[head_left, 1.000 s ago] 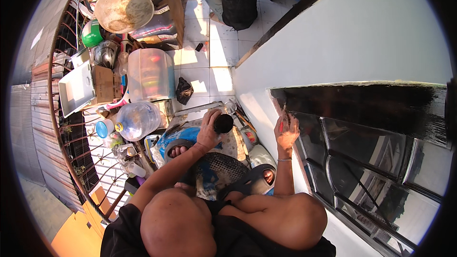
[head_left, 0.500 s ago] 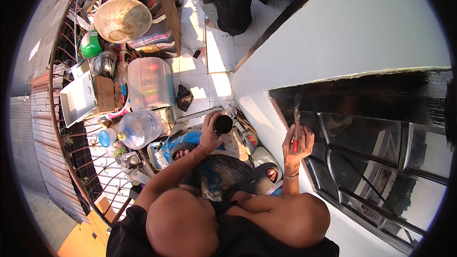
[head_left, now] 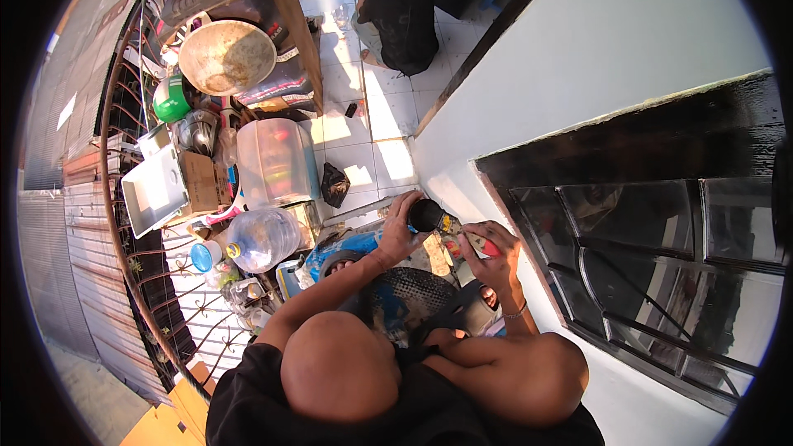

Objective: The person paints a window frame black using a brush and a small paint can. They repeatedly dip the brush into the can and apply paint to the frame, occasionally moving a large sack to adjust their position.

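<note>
Here, the left hand (head_left: 400, 230) clasps a dark paint cup (head_left: 425, 215), likely light, best kept upright; the right hand (head_left: 497, 258) pinches a paintbrush (head_left: 452, 227) by its stiff-looking handle (head_left: 489, 247).

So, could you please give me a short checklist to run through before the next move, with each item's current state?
1. Left hand has a hold on the dark cup: ok, fingers wrap its side.
2. Right hand grips the red-handled brush: ok.
3. Brush end touches the cup's rim: cannot tell; they are very close in this view.
4. Enough in the cup: cannot tell; its inside is too dark.
5. Brush is clear of the black window frame: ok, it is over by the cup.
6. Co-worker is clear of both hands: ok, farther off on the tiled floor.
</note>
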`<act>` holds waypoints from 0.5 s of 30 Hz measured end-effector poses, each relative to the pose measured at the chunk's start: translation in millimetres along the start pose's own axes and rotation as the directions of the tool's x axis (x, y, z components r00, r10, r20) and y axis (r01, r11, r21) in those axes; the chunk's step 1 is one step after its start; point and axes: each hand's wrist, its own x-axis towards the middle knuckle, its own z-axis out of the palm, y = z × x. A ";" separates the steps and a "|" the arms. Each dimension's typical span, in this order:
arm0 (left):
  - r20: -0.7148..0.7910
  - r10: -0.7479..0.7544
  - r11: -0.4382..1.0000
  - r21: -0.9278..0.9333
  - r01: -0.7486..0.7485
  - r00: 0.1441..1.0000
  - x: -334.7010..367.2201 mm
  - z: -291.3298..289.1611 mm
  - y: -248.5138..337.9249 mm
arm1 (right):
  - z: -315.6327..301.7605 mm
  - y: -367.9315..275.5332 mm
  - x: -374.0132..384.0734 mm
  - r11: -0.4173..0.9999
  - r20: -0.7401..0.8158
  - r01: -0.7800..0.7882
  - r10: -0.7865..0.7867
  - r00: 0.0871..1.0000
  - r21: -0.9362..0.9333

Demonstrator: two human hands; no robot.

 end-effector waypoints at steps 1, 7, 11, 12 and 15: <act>-0.005 0.020 1.000 0.020 -0.019 1.000 1.5 -1.4 2.4 | 1.0 -0.7 0.7 1.000 -0.003 -0.001 0.001 1.000 -0.010; 0.055 0.196 0.978 0.064 -0.200 0.979 9.1 -6.6 6.8 | 12.9 8.5 -3.6 0.997 0.086 -0.071 0.068 0.994 0.036; 0.095 0.186 0.981 0.037 -0.190 0.978 8.5 -9.8 15.9 | 29.4 18.9 -8.5 0.995 0.081 -0.012 0.019 0.996 -0.096; 0.078 0.150 0.987 0.045 -0.154 0.986 8.8 -9.9 15.6 | 28.5 20.5 -6.9 0.991 0.121 -0.058 0.073 0.990 -0.124; 0.077 0.175 0.983 0.049 -0.179 0.982 13.2 -21.2 21.2 | 35.7 13.9 -7.7 0.986 0.055 -0.161 0.164 0.985 -0.051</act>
